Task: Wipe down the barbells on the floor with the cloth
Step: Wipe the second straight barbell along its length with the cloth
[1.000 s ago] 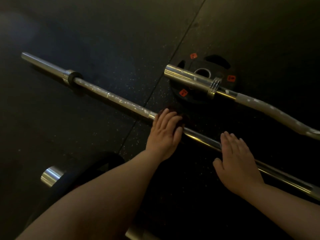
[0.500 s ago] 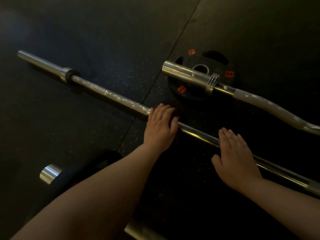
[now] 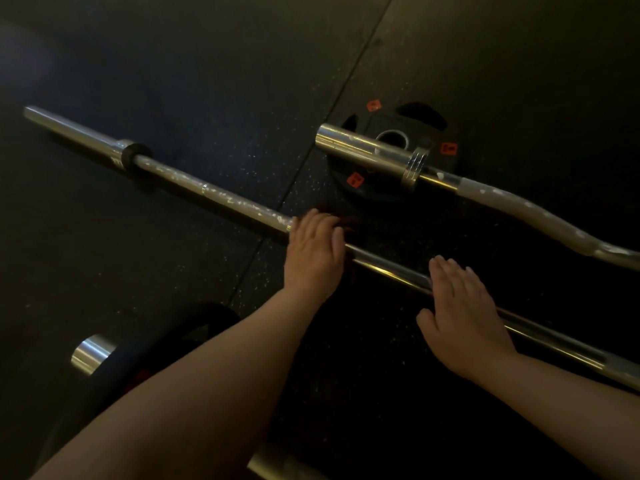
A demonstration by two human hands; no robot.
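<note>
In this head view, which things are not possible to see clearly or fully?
All in the head view.
1. The cloth: mostly under the left hand, in the dark; its shape is unclear.
2. The straight barbell and curl bar: right ends cut off by the frame edge.
3. The orange labels on the weight plate: too blurred to read.
4. The nearest bar: mostly hidden behind the left forearm.

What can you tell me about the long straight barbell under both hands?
The straight barbell is a silvery metal bar lying diagonally on the dark floor. Its far sleeve is smooth, beyond a dark collar; the shaft next to it carries white smears, the nearer stretch shines. The left hand curls over it on a dark cloth; the right hand rests flat on it.
</note>
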